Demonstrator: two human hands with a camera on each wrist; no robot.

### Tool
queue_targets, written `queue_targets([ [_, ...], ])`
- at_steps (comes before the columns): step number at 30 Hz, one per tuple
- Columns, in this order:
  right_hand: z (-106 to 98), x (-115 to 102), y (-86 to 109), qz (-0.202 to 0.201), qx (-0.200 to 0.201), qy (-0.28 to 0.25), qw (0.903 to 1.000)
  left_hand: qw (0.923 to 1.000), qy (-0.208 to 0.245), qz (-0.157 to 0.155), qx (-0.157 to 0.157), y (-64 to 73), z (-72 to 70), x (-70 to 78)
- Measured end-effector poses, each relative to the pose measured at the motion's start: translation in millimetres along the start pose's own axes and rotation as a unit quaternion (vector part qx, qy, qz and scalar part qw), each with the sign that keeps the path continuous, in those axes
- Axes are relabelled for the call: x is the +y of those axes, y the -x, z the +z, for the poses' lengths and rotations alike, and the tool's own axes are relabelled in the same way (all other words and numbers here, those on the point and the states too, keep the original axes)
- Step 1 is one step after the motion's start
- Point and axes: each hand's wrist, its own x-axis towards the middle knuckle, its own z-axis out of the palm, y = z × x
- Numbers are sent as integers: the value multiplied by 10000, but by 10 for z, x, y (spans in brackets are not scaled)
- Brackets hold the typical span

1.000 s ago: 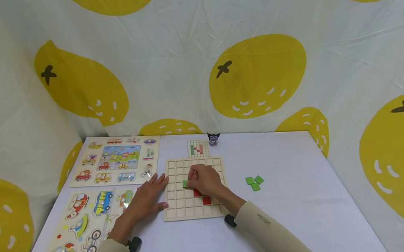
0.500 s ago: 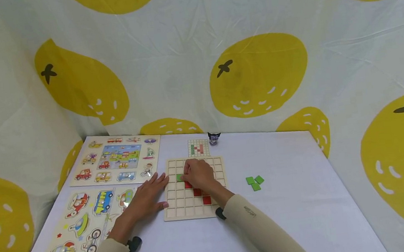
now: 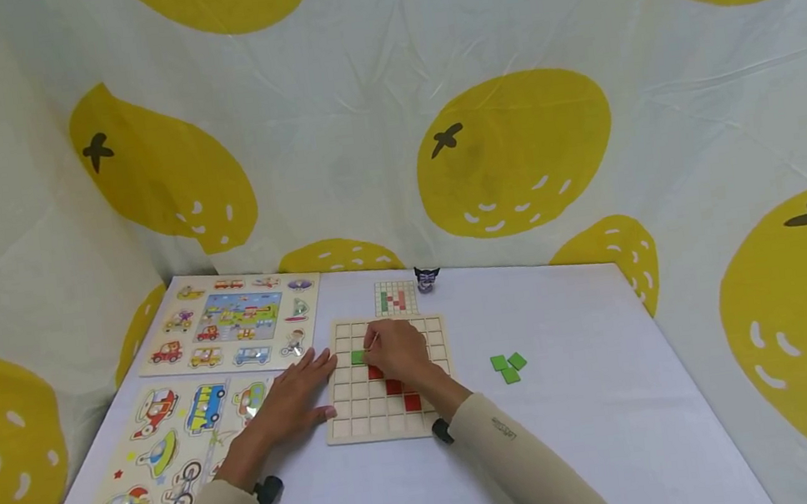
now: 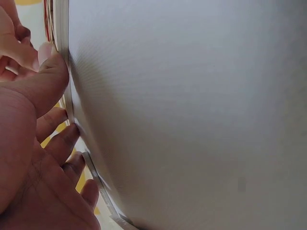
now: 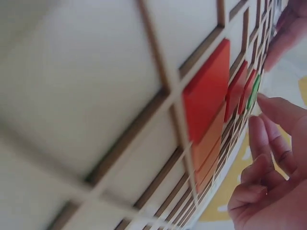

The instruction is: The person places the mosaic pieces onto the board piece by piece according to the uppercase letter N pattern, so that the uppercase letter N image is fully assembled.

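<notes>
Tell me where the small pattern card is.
In the head view, the small pattern card lies just beyond the grid board, immediately left of the dark figurine.

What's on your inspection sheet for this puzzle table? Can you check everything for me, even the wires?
Surface: white table, nothing seen spilled on it.
Job's things: grid board with red tiles and a green tile; three loose green tiles to its right; pattern card behind it. Some squares are hidden by a hand.
Clutter: two picture puzzles on the left; small dark figurine beside the card.
Hands: left hand rests at the board's left edge; right hand has its fingertips at the green tile, grip unclear.
Cables: nothing seen.
Surroundings: white cloth with big yellow fruit prints, behind and at both sides.
</notes>
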Motion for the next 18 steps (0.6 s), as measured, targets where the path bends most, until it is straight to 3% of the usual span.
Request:
queue_targets([
  [8,-258,362,192,-190,314,-461,9983,10000,-38,-67,-60,-2,16,-13],
  [18,-688,981,481,-133,362,-169,9991,9999,-46,-71,-59,-2,11,-6],
])
